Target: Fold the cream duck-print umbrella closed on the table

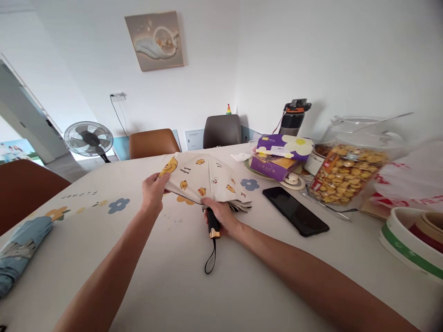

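- The right grip (224,217) is closed around the umbrella (194,177) where the pale, duck-printed cloth meets the black handle (213,223); the left grip (154,188) pinches the cloth's left edge.
- The umbrella is over the middle of the tabletop (166,272), handle toward the person, its strap (210,263) looping nearer still.
- Plain tabletop spreads between the forearms and to the left, as far as a folded blue umbrella (26,251) at the left side.
- On the right, room is tighter: a phone (296,211) lies just beside the right wrist.
- The tabletop's far edge curves behind the cloth, with a brown chair (152,143) and a dark chair (222,130) beyond.
- Past the phone, a see-through package (348,175) holds golden-brown snacks.
- Near it are purple boxes (268,167), contents hidden, and a dark bottle (292,123), upright.
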`<state>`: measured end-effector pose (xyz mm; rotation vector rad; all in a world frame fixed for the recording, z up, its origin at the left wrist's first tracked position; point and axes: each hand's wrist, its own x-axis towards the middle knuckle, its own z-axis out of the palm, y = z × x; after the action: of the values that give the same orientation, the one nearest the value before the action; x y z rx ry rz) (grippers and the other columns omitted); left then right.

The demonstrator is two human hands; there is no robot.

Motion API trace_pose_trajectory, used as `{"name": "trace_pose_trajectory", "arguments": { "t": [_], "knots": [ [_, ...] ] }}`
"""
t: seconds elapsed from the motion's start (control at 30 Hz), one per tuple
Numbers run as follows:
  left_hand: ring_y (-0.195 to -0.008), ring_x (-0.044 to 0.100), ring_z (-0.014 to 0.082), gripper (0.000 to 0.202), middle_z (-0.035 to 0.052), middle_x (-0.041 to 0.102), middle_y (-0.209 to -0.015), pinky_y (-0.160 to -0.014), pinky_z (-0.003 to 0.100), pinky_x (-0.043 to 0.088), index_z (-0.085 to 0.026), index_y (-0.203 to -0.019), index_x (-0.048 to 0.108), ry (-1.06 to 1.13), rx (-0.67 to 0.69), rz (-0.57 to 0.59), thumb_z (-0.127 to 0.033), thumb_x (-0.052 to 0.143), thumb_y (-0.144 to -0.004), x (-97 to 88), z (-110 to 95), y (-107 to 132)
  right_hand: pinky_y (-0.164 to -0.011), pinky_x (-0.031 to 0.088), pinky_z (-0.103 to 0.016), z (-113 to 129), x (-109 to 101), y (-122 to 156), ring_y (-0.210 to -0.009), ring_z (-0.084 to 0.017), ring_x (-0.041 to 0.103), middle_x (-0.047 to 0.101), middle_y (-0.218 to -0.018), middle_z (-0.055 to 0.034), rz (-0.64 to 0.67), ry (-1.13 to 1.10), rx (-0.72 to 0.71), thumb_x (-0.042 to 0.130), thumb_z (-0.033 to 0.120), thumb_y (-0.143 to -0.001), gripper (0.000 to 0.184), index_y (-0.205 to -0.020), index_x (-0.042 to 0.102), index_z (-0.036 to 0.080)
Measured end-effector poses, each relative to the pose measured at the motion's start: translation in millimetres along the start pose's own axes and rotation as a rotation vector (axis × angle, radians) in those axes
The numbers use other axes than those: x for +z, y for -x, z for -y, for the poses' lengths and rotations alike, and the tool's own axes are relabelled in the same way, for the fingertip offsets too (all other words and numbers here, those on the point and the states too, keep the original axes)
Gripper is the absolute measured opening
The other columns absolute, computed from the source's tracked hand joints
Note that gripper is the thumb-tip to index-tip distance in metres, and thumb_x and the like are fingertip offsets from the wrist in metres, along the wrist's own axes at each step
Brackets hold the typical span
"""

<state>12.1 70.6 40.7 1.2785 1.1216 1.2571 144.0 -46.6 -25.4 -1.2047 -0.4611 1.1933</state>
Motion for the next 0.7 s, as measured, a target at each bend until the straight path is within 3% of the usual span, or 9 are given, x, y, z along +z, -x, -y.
{"name": "trace_pose_trajectory", "arguments": {
  "t": [0.27, 0.4, 0.57, 0.7],
  "knots": [
    [-0.06, 0.053, 0.0111, 0.035, 0.0038, 0.061, -0.078, -0.052, 0.024, 0.049, -0.014, -0.082, 0.066, -0.146, -0.148, 0.086, -0.039, 0.07, -0.058, -31.9, 27, 2, -0.03, 0.035, -0.022, -2, -4, 2, -0.031, -0.012, 0.044, 0.048, -0.037, 0.0035, 0.089, 0.095, -0.053, 0.059, 0.031, -0.068, 0.018, -0.064, 0.046, 0.02],
    [-0.064, 0.055, 0.0129, 0.027, 0.0053, 0.061, -0.083, -0.059, 0.029, 0.051, -0.014, -0.084, 0.063, -0.224, -0.178, 0.085, -0.031, 0.065, -0.063, -38.5, 38, 2, -0.03, 0.034, -0.021, 1, -1, 6, -0.029, -0.011, 0.043, 0.047, -0.035, 0.0034, 0.064, 0.108, -0.05, 0.057, 0.029, -0.068, 0.016, -0.062, 0.045, 0.02],
    [-0.088, 0.058, 0.0178, 0.021, 0.0061, 0.062, -0.096, -0.08, 0.033, 0.048, -0.018, -0.091, 0.06, -0.413, 0.149, -0.023, -0.021, 0.054, -0.071, -26.4, 38, 10, -0.031, 0.034, -0.022, 2, 0, 5, -0.03, -0.011, 0.043, 0.047, -0.036, 0.0036, 0.053, 0.102, -0.033, 0.057, 0.028, -0.068, 0.016, -0.061, 0.044, 0.02],
    [-0.097, 0.057, 0.018, 0.024, 0.0064, 0.06, -0.111, -0.087, 0.034, 0.045, -0.02, -0.1, 0.059, -0.387, 0.359, 0.146, -0.024, 0.046, -0.081, 8.1, 35, 29, -0.031, 0.036, -0.023, 1, 1, 4, -0.031, -0.012, 0.045, 0.048, -0.037, 0.0031, 0.015, 0.113, -0.002, 0.058, 0.026, -0.067, 0.015, -0.06, 0.046, 0.02]
  ]
}}
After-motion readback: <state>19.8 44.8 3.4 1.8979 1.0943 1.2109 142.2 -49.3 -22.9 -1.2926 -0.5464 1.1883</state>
